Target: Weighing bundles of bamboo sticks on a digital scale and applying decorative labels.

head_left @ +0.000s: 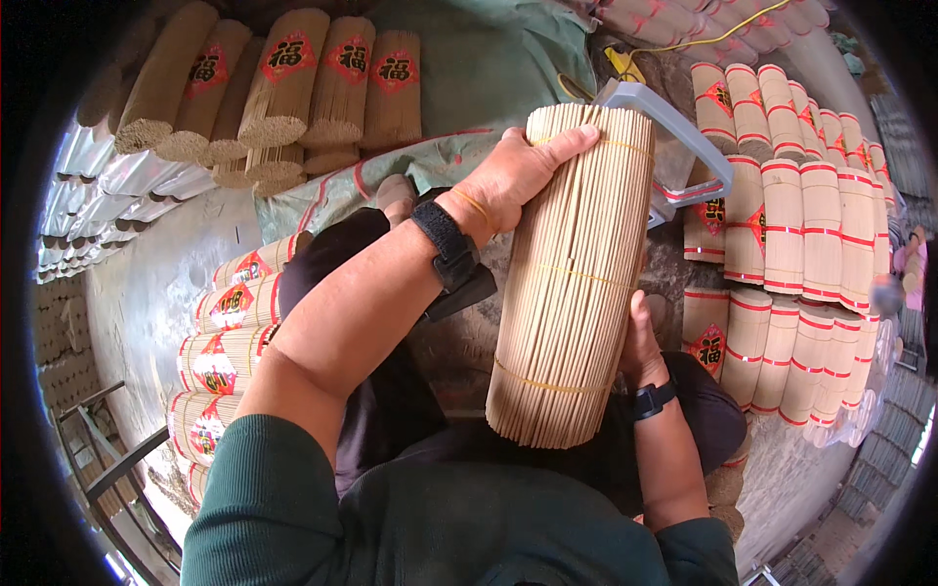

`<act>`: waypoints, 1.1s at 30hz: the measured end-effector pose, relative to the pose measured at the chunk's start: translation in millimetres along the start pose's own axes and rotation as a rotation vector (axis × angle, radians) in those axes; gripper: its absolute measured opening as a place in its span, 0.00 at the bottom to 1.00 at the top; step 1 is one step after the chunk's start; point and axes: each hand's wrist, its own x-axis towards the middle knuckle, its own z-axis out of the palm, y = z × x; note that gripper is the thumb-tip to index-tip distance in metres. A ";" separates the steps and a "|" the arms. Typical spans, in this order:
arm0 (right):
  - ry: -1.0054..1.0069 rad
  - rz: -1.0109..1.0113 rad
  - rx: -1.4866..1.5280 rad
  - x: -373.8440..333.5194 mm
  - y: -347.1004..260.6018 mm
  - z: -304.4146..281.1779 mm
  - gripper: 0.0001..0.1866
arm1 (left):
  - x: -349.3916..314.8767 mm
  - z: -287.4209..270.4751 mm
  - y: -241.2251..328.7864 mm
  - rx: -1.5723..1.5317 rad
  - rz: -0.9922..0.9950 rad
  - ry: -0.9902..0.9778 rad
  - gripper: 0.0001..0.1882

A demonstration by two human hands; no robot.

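Observation:
A thick bundle of incense sticks (572, 283) stands tilted in front of me, its top leaning right and away. Thin yellow bands ring it near the top, middle and bottom. My left hand (518, 171) grips its upper left, thumb laid across the front near the top edge. Against the lower right side rests my right hand (640, 342), thumb up along the edge and its other fingers hidden behind the bundle. Just beyond the bundle's top right is a pale blue plastic frame (684, 132), partly covered by the sticks.
Stacked bundles with red bands (821, 225) fill the right side. More bundles with red diamond labels (283, 78) lie at the far left, and others (220, 361) sit beside my left leg. Green sheeting (479, 68) spreads ahead. A yellow tool with a cord (625, 66) lies beyond the frame.

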 end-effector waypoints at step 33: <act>0.024 -0.024 0.094 8.4 11.5 -12.2 0.39 | -9.4 2.2 5.9 -0.113 -0.018 -0.153 0.28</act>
